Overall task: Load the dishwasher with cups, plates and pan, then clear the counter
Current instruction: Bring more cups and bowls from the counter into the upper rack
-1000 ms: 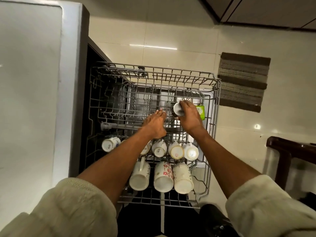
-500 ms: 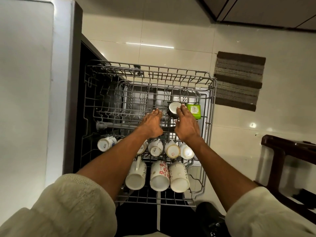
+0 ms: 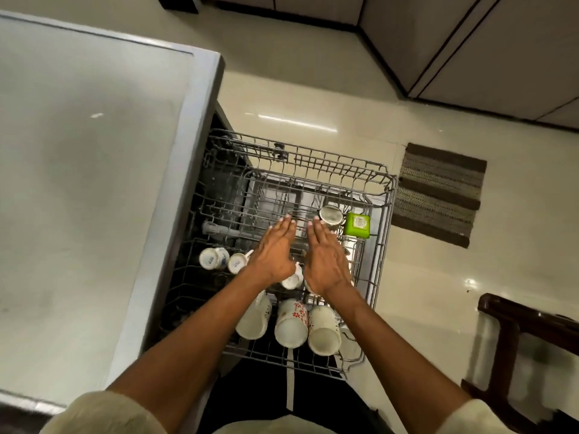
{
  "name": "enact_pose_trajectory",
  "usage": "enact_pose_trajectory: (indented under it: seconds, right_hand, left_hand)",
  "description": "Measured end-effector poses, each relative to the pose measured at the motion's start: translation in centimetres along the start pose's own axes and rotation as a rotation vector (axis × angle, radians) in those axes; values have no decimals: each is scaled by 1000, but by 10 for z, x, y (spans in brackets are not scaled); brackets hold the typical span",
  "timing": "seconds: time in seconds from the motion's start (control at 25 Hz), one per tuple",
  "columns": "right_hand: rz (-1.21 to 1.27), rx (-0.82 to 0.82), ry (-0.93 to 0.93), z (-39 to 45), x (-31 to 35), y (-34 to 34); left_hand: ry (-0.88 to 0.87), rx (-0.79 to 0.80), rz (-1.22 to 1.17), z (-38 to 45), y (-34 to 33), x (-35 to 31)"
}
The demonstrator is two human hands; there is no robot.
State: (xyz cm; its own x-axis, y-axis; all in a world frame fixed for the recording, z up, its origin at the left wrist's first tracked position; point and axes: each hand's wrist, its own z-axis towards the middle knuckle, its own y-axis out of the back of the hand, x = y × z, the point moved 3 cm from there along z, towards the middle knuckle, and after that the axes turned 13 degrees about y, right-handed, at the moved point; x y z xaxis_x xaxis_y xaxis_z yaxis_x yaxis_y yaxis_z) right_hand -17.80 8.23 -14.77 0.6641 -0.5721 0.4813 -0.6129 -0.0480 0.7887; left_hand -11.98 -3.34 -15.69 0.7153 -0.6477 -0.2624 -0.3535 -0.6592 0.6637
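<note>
Hovering flat over the pulled-out upper dishwasher rack (image 3: 380,214), your left hand (image 3: 275,252) and right hand (image 3: 326,261) are both spread, fingers straight, holding nothing. A small steel cup (image 3: 330,214) lies just beyond your right fingertips (image 3: 315,223), beside a green box (image 3: 357,225). White mugs (image 3: 291,324) lie in rows under your wrists.

1. Left hand (image 3: 273,250): flat, palm down, fingers straight and together, empty.
2. Right hand (image 3: 326,255): flat, palm down, fingers extended, empty, just beside the left.
3. Both forearms: bare, extended forward, sleeves pushed up.
</note>
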Motion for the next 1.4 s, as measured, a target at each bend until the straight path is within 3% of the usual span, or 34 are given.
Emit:
enact_pose_trajectory:
  seconds: [0.6, 1.16, 1.4]
  right_hand:
    - [-188, -179, 574, -101, 207, 26]
    - [-255, -49, 1125, -239, 469, -112]
    - [-272, 57, 1311, -266, 539, -155]
  left_hand:
    - [68, -589, -297, -244, 48, 89]
    - [422, -1042, -567, -525, -53, 296]
    - [591, -1065, -689, -579, -101, 354]
